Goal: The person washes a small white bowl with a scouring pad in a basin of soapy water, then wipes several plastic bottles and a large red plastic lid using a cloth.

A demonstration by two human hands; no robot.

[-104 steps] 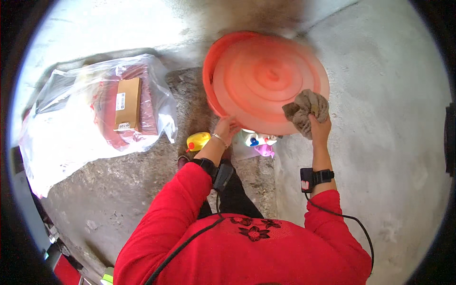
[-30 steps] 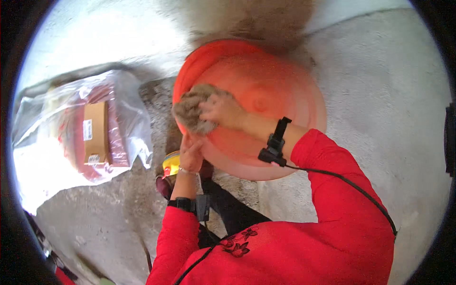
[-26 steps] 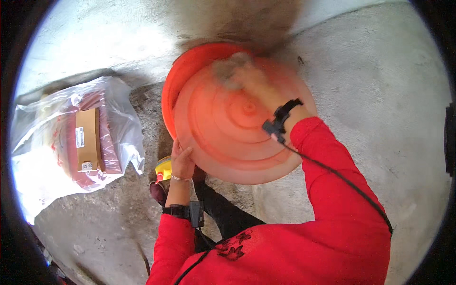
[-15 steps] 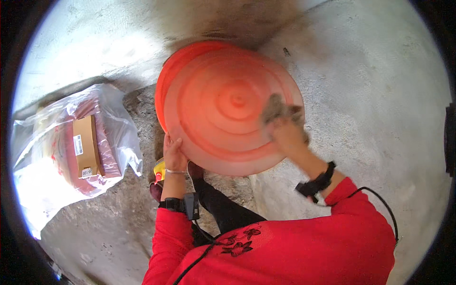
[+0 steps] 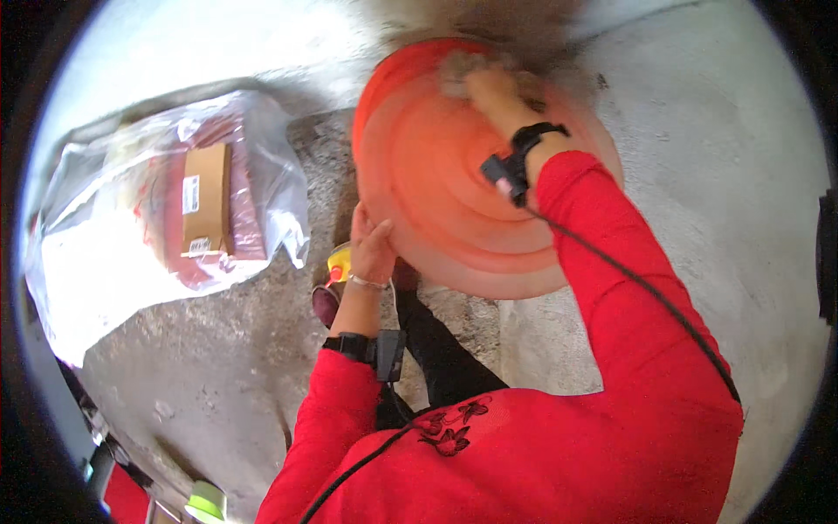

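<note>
A large round red-orange plastic lid (image 5: 454,218) with raised rings lies tilted over a brighter red tub or rim (image 5: 370,113). My left hand (image 5: 373,251) is at the lid's near left edge, with the thumb on top and the fingers partly hidden beneath the rim. Over the far side of the lid, my right hand (image 5: 497,92) is closed on a greyish, blurred cloth (image 5: 458,74) pressed against the surface. Beside my left wrist, a yellow bottle with a red cap (image 5: 340,262) stands by my foot, partly covered.
To the left, clear plastic wrapping (image 5: 284,201) encloses something reddish, with a flat brown cardboard box (image 5: 208,170) on it. A pale wall (image 5: 288,44) rises behind the lid. A lime-green container (image 5: 207,500) sits at the lower left on the rough concrete floor (image 5: 218,367).
My right hand has swept the cloth from the lid's right side to its far edge, arm stretched out. My left hand stays at the rim; the whole view has shifted.
</note>
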